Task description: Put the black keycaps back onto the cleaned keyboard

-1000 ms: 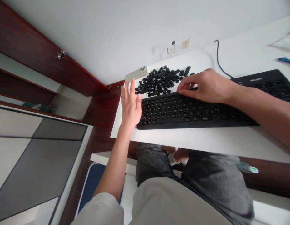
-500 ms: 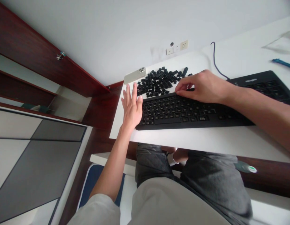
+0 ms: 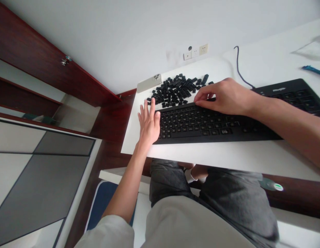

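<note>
A black keyboard (image 3: 185, 134) with its keycaps off, bare key sockets showing, lies along the white table. My left hand (image 3: 149, 125) is spread flat over the keyboard's left end, thumb beside the outermost sockets, fingers pointing away from me. My right hand (image 3: 219, 96) rests across the keyboard's middle, its thumb and fingers closed together at the back edge; the fingertips are partly hidden behind the hand. Just behind the keyboard lies a loose pile of black keycaps (image 3: 175, 90).
A pale phone (image 3: 148, 83) lies left of the keycaps. The keyboard's dark cable (image 3: 237, 65) runs back toward the wall. A blue tool-like item (image 3: 313, 70) and clear plastic (image 3: 311, 48) are at the right. Wall sockets (image 3: 195, 52) sit behind the table (image 3: 214, 150).
My left hand has shifted slightly right and toward me, covering the keyboard's left end. My right hand and the keyboard look unchanged.
</note>
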Demonstrator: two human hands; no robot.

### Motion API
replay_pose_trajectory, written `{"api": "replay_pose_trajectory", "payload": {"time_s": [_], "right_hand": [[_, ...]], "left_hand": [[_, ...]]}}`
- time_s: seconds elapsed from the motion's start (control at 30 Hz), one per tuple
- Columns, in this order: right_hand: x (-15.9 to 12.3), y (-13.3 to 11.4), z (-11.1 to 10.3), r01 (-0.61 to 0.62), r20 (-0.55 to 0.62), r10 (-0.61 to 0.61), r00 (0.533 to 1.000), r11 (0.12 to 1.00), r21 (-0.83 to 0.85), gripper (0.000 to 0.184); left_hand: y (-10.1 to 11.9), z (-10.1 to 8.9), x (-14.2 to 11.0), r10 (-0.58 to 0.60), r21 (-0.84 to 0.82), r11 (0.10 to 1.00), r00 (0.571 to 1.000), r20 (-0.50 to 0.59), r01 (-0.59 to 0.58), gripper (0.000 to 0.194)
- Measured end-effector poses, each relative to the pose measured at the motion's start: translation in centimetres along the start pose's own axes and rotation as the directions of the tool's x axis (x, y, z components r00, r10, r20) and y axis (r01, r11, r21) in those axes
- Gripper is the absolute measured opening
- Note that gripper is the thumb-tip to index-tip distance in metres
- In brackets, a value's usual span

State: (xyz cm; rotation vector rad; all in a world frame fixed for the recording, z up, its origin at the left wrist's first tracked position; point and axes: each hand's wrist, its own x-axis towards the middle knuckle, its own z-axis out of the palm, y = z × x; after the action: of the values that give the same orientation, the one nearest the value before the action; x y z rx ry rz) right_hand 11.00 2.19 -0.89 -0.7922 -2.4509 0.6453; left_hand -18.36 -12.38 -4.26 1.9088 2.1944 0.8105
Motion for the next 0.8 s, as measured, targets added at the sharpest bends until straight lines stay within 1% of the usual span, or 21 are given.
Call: {"api": "replay_pose_trajectory", "payload": {"time_s": [0.03,0.1,0.17,0.2,0.23,0.27,0.33,0.4,0.43,0.47,0.53,0.63,0.73,0.8], "right_hand": [[0.0,0.0,0.0,0.001,0.002,-0.001,1.0,1.0,0.0,0.02],[0.0,0.0,-0.1,0.004,0.006,-0.004,1.0,1.0,-0.003,0.02],[0.0,0.0,-0.1,0.007,0.006,-0.007,1.0,1.0,-0.004,0.02],[0.0,0.0,-0.1,0.007,0.005,-0.007,1.0,1.0,-0.003,0.02],[0.0,0.0,-0.1,0.007,0.002,-0.007,1.0,1.0,-0.001,0.02],[0.0,0.0,-0.1,0.008,0.0,-0.008,1.0,1.0,0.002,0.02],[0.0,0.0,-0.1,0.01,0.0,-0.01,1.0,1.0,0.007,0.021],[0.0,0.0,0.0,0.013,0.005,-0.013,1.0,1.0,0.009,0.022],[0.0,0.0,0.0,0.014,0.008,-0.014,1.0,1.0,0.008,0.022],[0.0,0.0,0.0,0.015,0.01,-0.015,1.0,1.0,0.008,0.022],[0.0,0.1,-0.1,0.017,0.008,-0.017,1.0,1.0,0.007,0.021],[0.0,0.1,-0.1,0.02,0.002,-0.02,1.0,1.0,0.014,0.02],[0.0,0.0,-0.1,0.025,0.003,-0.025,1.0,1.0,0.018,0.021],[0.0,0.0,0.0,0.026,0.005,-0.026,1.0,1.0,0.017,0.021]], "left_hand": [[-0.1,-0.2,0.1,0.001,-0.016,1.0,1.0,-0.023,-0.001,0.067],[-0.2,-1.1,0.1,0.022,-0.038,0.999,0.994,-0.11,-0.026,0.063],[0.2,-2.6,-0.2,0.081,-0.024,0.996,0.974,-0.211,-0.088,0.058],[0.4,-3.6,-0.5,0.119,-0.007,0.992,0.962,-0.245,-0.125,0.054],[0.7,-4.5,-1.0,0.152,0.016,0.988,0.96,-0.236,-0.152,0.048],[0.9,-5.5,-1.6,0.175,0.034,0.985,0.963,-0.205,-0.172,0.041],[1.4,-7.1,-2.9,0.204,0.043,0.978,0.977,-0.053,-0.202,0.028],[1.4,-8.3,-4.3,0.204,0.033,0.977,0.974,0.101,-0.208,0.022],[1.4,-8.6,-4.9,0.194,0.026,0.979,0.968,0.158,-0.201,0.02],[1.2,-8.7,-5.5,0.181,0.016,0.982,0.964,0.194,-0.187,0.019],[0.9,-8.7,-6.2,0.148,-0.015,0.989,0.968,0.201,-0.148,0.018],[0.5,-8.0,-6.8,0.109,-0.075,0.992,0.986,0.129,-0.1,0.014],[0.5,-7.6,-7.4,0.129,-0.078,0.989,0.989,0.07,-0.124,0.014],[0.6,-7.6,-7.8,0.152,-0.044,0.988,0.985,0.083,-0.149,0.018]]}}
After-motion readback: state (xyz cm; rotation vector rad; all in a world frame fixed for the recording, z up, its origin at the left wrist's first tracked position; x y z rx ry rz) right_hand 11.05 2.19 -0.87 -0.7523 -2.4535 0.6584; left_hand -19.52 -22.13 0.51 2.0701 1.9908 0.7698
